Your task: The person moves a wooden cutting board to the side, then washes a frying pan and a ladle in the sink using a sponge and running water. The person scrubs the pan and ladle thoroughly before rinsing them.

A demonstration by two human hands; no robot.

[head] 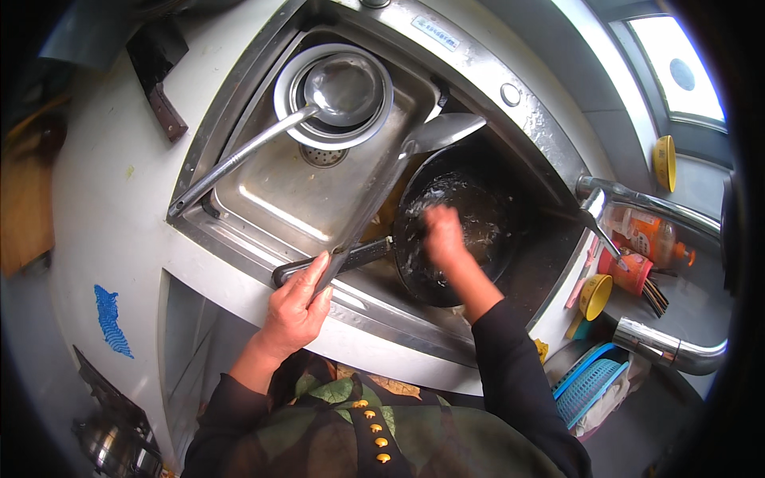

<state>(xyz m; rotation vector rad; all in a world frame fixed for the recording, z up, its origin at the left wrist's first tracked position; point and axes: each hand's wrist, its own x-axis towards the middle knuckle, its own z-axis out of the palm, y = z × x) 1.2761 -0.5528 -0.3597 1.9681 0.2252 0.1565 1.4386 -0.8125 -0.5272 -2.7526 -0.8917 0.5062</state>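
A metal spatula (449, 129) slants across the sink, its blade up at the far edge. My left hand (294, 313) grips its long handle near the front rim. Just beyond those fingers lies the black handle of a dark wok (401, 263). The wok sits tilted in the right-hand basin with water in it. Inside it, low over the water, is my right hand (443, 236), blurred; whether it holds something cannot be told. In the left basin, a ladle (343, 89) rests across a white-rimmed bowl (285, 119), its handle reaching the front left corner.
A cleaver (164, 107) lies on the white counter (113, 227) at left, near a blue cloth (112, 319). Right of the sink are a faucet (594, 206), a pump bottle (651, 239), a yellow bowl (596, 297) and a blue basket (591, 391). A drain strainer (324, 157) shows below the bowl.
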